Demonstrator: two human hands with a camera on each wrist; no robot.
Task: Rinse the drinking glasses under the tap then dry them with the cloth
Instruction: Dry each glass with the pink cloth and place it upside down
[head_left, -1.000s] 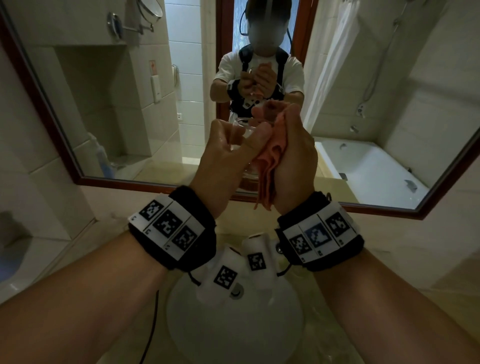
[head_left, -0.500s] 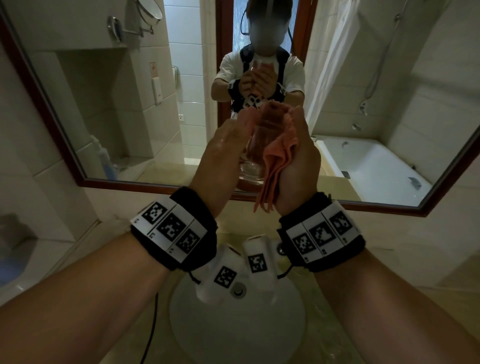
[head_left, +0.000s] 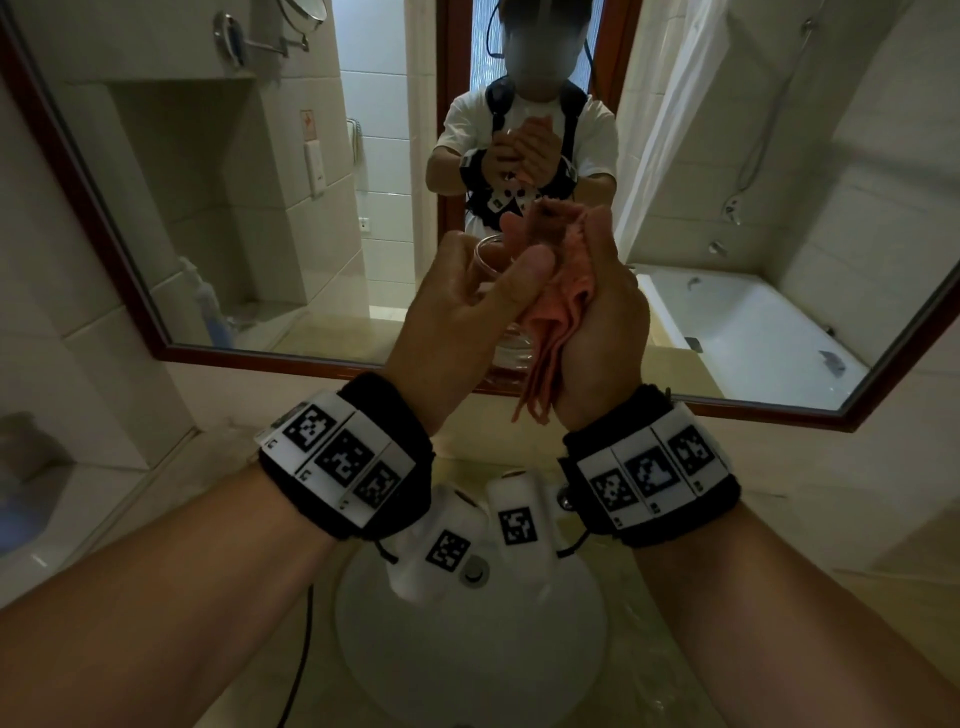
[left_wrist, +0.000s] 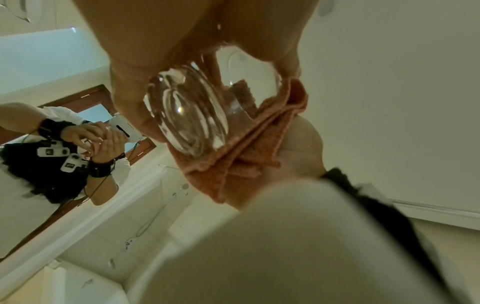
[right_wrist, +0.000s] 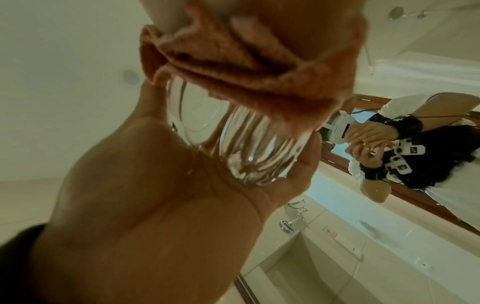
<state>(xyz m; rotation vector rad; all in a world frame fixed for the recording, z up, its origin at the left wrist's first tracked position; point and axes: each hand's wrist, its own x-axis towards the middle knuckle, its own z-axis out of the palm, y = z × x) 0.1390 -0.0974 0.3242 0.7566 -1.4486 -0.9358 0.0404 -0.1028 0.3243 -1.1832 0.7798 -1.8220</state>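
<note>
A clear drinking glass (head_left: 491, 260) is held up in front of the mirror, between both hands. My left hand (head_left: 467, 306) grips it, thumb across the near side. My right hand (head_left: 597, 312) holds a salmon-pink cloth (head_left: 558, 296) pressed flat against the glass's right side. From the left wrist, the glass (left_wrist: 189, 115) shows its ribbed body with the cloth (left_wrist: 246, 148) folded under it. The right wrist view has the glass (right_wrist: 246, 144) lying in the left palm and the cloth (right_wrist: 233, 61) bunched over it. How far the cloth reaches inside is hidden.
The round white sink basin (head_left: 467, 649) lies below my wrists, set in a beige counter (head_left: 779, 571). A wood-framed mirror (head_left: 156, 332) fills the wall ahead and reflects a bathtub (head_left: 753, 322). The tap is hidden behind my wrist cameras.
My hands stayed raised while the left hand turned the glass against the cloth; its thumb now lies across the glass, with the fingers shifted round it.
</note>
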